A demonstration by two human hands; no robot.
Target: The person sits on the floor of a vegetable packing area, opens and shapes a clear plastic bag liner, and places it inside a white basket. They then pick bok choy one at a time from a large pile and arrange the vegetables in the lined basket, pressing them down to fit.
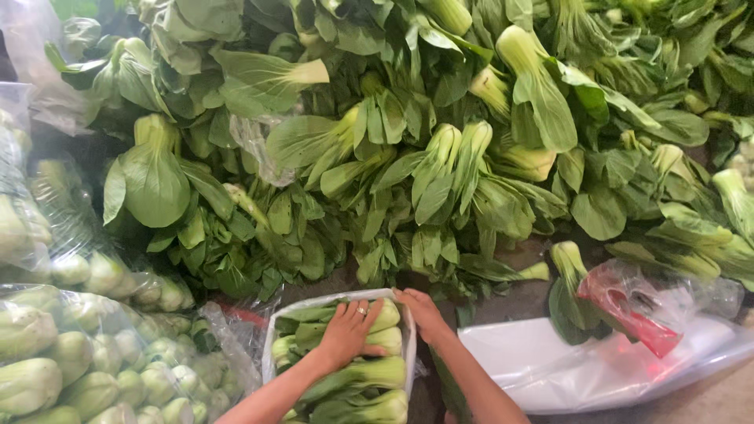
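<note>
Both hands rest flat and unclenched: left hand [348,330] on bok choy in the nearly full white tray [271,345], right hand [422,308] at its rim; a big loose pile [408,141] remains.

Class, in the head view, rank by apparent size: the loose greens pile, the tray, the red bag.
1. Greens pile
2. Tray, though nearer the camera
3. Red bag
</note>
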